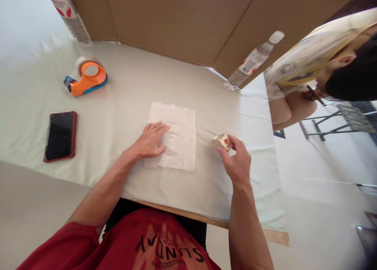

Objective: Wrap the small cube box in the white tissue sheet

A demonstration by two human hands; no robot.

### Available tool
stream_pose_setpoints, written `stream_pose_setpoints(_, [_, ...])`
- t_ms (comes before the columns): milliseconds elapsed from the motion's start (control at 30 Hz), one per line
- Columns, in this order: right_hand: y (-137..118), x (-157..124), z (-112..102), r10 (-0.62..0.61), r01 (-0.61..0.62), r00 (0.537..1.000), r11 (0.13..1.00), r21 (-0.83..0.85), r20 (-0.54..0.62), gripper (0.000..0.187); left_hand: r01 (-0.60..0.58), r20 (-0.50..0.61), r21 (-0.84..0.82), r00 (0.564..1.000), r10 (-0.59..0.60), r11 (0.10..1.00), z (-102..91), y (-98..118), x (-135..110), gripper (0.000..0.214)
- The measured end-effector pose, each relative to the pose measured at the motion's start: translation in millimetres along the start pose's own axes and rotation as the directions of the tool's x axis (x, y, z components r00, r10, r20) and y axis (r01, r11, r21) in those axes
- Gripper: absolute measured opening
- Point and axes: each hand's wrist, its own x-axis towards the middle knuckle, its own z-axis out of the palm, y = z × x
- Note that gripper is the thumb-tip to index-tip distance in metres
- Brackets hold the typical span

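Observation:
A sheet of bubble wrap (179, 144) lies flat on the pale tablecloth in front of me. My left hand (151, 140) rests on its left side, palm down with the fingers spread. To the right of the sheet, my right hand (237, 158) grips a small box (223, 142) between thumb and fingers. The box is cream-gold with a red mark on the side facing me. Part of it is hidden by my fingers.
An orange and blue tape dispenser (90, 79) and a phone in a red case (61, 136) lie at left. Cardboard panels (176, 22) stand at the back, with water bottles (250, 64) (72, 19) against them. Another person (312, 66) sits beyond the right edge.

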Motion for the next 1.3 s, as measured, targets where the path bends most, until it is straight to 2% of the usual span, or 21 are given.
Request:
stream_pose_setpoints(100, [-44.1,-2.6,2.9,-0.182,0.177,0.983,0.971,0.162,0.018,0.046,-0.001,0.025,0.009,1.0,0.001,1.0,0.4,-1.2,0.1,0.077])
stream_pose_setpoints(200, [-80.6,-0.8,25.9,-0.404,0.356,0.903,0.894,0.271,0.147,0.045,0.004,0.057,0.016,0.998,-0.005,1.0,0.2,-1.9,0.7,0.083])
stream_pose_setpoints(267, [-91.1,1.1,47.7,-0.479,0.404,0.846,0.863,0.303,0.236,0.045,0.008,0.071,0.015,0.997,-0.009,1.0,-0.4,-2.7,1.1,0.086])
stream_pose_setpoints(333, [-91.4,1.9,67.2,-0.497,0.404,0.804,0.86,0.313,0.327,0.048,0.008,0.081,0.014,0.997,-0.009,1.0,-0.8,-4.2,1.2,0.089])
stream_pose_setpoints(400, [-86.0,1.7,79.7,-0.488,0.381,0.785,0.866,0.323,0.382,0.051,0.001,0.088,0.013,0.996,-0.003,1.0,-0.7,-6.0,1.2,0.09])
stream_pose_setpoints(600, [-75.0,-0.3,85.5,-0.474,0.336,0.794,0.864,0.375,0.38,0.055,-0.008,0.089,0.015,0.996,0.007,1.0,1.0,-9.8,0.4,0.089])
stream_pose_setpoints(800, [-76.4,-1.6,91.6,-0.46,0.351,0.806,0.878,0.326,0.372,0.054,-0.031,0.07,-0.002,0.997,0.031,1.0,1.6,-11.5,-0.5,0.089])
stream_pose_setpoints(933, [-79.6,1.8,82.4,-0.474,0.363,0.775,0.875,0.319,0.418,0.058,-0.017,0.079,-0.038,0.997,0.02,0.999,0.2,-11.6,0.7,0.089])
stream_pose_setpoints(1033, [-82.9,0.1,56.4,-0.456,0.348,0.811,0.88,0.323,0.366,0.065,-0.022,0.065,-0.095,0.997,0.028,0.995,-3.7,-12.5,1.3,0.084])
stream_pose_setpoints(1100, [-84.0,-6.6,35.3,-0.454,0.354,0.828,0.879,0.32,0.329,0.063,-0.046,0.014,-0.156,0.999,0.049,0.987,-7.9,-13.3,0.8,0.078])
stream_pose_setpoints(1167, [-84.0,-18.1,20.0,-0.519,0.414,0.759,0.85,0.326,0.392,0.059,-0.08,-0.05,-0.227,0.996,0.07,0.971,-12.6,-13.2,-0.4,0.072])
stream_pose_setpoints(1233, [-83.7,-31.8,15.9,-0.565,0.491,0.683,0.825,0.28,0.463,0.056,-0.117,-0.088,-0.299,0.992,0.095,0.947,-16.7,-11.5,-1.5,0.066])
stream_pose_setpoints(1267, [-83.6,-38.3,18.1,-0.571,0.53,0.665,0.815,0.234,0.481,0.051,-0.134,-0.09,-0.331,0.99,0.11,0.934,-18.0,-10.1,-1.9,0.063])
stream_pose_setpoints(1300, [-83.6,-43.8,22.2,-0.57,0.562,0.667,0.808,0.179,0.48,0.043,-0.148,-0.084,-0.357,0.988,0.126,0.922,-18.9,-8.5,-2.1,0.06])
